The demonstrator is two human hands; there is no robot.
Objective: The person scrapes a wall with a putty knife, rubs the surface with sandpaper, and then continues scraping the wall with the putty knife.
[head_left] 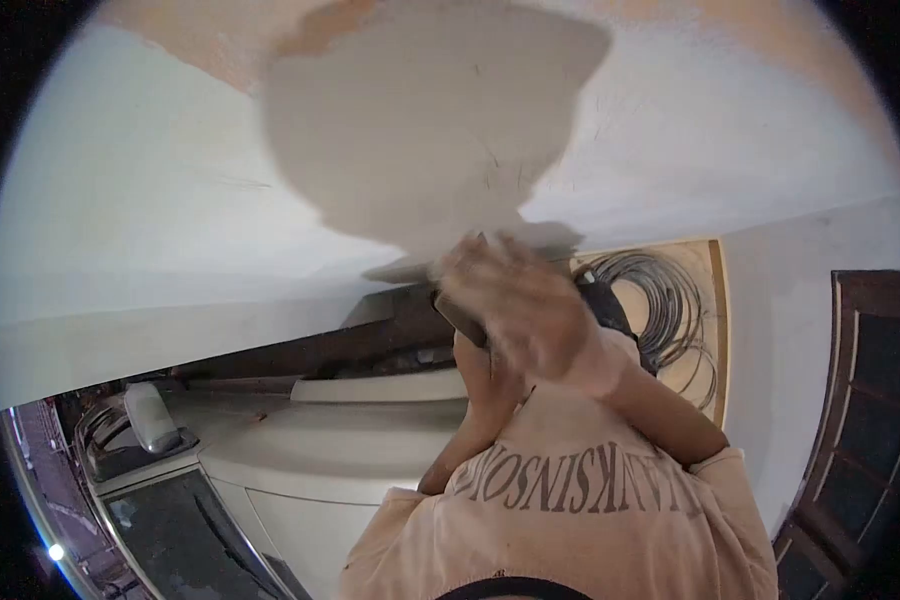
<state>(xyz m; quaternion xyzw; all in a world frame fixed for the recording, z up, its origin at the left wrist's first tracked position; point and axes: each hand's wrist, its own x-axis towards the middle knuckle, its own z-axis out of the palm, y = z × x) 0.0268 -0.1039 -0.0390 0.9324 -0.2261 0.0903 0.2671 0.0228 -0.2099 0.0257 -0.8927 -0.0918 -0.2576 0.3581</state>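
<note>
Looking up at a ceiling point(150, 170), white, with a grey patch point(420, 110) of fresh plaster spread across its middle. Bare peach-toned areas along the far edge. Right hand point(515, 300) raised to the ceiling, grip clamped on a dark handle point(458, 318) of a trowel point(470, 255). Flat blade lying just above and beyond the fingers, pressed against the lower edge of the patch, mostly hidden behind the hand. Motion blur over the fingers. Left hand point(485, 375) lifted just below the right, close under the handle; grip mostly hidden, cannot tell whether apart or together, nor whether touching the handle. Peach shirt point(570, 510) with dark lettering filling the lower frame. Beside the right forearm, a framed opening point(705, 300) holding a coil point(660, 300) of dark cable. Dark door point(865, 420) at the right edge. White car point(300, 470) below at the left.
</note>
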